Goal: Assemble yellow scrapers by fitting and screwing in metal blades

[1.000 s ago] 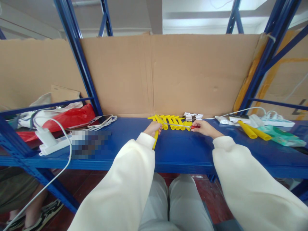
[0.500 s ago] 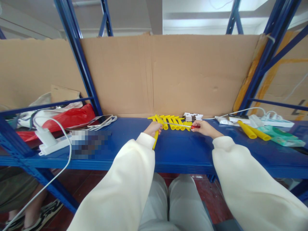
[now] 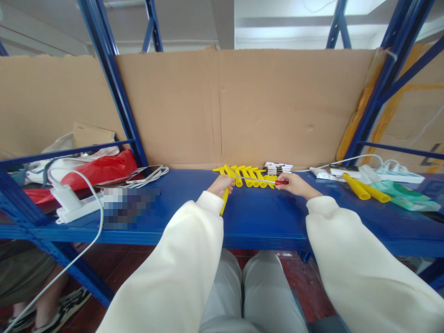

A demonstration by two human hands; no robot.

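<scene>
My left hand [image 3: 219, 186] is closed around a long yellow plastic piece [image 3: 225, 202], whose lower end sticks out below the fist and whose upper end points away from me. In my right hand [image 3: 294, 184] is a screwdriver [image 3: 282, 182] with a red handle. Its thin metal shaft lies level and points left, with the tip at the upper part of the held piece; whether it sits in a screw is too small to tell. Behind the shaft, several yellow tube-like pieces [image 3: 255, 181] lie side by side on the blue tabletop [image 3: 263, 217].
A stack of small white-and-dark packets [image 3: 278, 168] stands against the cardboard panel [image 3: 277, 106]. Two yellow tubes [image 3: 362, 192] and a green packet [image 3: 405, 196] lie at right. To the left are a white power strip [image 3: 79, 208], cables and a red bag [image 3: 104, 171]. Blue posts flank the bench.
</scene>
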